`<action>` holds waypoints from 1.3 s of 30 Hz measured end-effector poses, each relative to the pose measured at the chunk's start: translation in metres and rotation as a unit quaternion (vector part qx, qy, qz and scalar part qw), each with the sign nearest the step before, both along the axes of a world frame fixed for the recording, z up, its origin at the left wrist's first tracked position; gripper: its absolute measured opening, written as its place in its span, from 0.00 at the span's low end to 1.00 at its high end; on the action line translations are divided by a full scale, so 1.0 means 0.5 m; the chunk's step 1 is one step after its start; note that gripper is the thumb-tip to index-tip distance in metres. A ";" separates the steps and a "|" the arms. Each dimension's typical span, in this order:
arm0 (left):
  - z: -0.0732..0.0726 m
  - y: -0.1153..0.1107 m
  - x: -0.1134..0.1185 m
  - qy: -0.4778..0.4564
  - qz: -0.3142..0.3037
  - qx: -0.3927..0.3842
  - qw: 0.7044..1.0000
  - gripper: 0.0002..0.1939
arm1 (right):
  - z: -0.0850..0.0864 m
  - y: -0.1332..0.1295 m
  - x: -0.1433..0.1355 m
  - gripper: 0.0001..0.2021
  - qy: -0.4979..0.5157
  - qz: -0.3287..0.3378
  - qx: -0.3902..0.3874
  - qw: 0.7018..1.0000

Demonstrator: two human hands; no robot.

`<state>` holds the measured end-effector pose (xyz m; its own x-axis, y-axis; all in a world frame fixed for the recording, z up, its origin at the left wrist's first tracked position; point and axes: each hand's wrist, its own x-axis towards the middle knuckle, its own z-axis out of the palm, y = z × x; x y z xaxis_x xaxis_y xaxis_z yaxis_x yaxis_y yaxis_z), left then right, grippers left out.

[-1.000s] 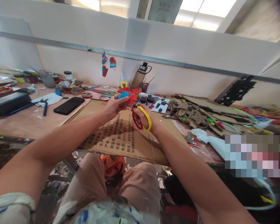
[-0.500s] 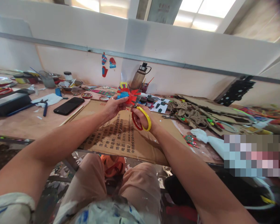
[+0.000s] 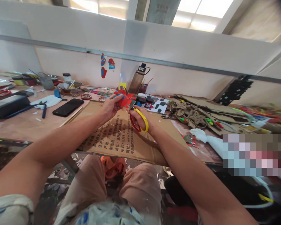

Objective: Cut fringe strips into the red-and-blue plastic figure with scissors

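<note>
turned in your left hand (image 3: pixel 112 107) since the earlier frame, the painted piece (image 3: pixel 126 100) shows more red and less blue. your left fingers pinch its left side above the cardboard sheet (image 3: pixel 154 148), while your right hand (image 3: pixel 138 117) grips the red and yellow scissors (image 3: pixel 144 122), blades at the piece's lower right edge; how far they part, you cannot tell. your hands work close together. behind them leans a brown bottle (image 3: pixel 136 82), beside small paint jars (image 3: pixel 141 102); a black phone (image 3: pixel 68 107) lies to the left.
</note>
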<state>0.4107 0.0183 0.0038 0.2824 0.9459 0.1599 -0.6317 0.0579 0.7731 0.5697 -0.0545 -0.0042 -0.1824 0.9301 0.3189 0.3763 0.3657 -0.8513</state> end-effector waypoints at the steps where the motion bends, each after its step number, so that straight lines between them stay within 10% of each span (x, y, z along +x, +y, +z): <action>1: 0.000 0.002 0.000 -0.003 0.010 -0.005 1.000 0.07 | -0.001 0.002 -0.002 0.10 -0.002 -0.009 0.000 1.000; 39: -0.021 -0.005 0.015 0.001 -0.008 0.012 1.000 0.13 | -0.002 -0.008 -0.005 0.16 0.075 0.008 -0.028 0.997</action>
<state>0.4183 0.0160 -0.0068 0.2977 0.9370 0.1829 -0.6295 0.0487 0.7755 0.5672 -0.0586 -0.0052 -0.1520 0.9447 0.2905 0.2376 0.3202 -0.9170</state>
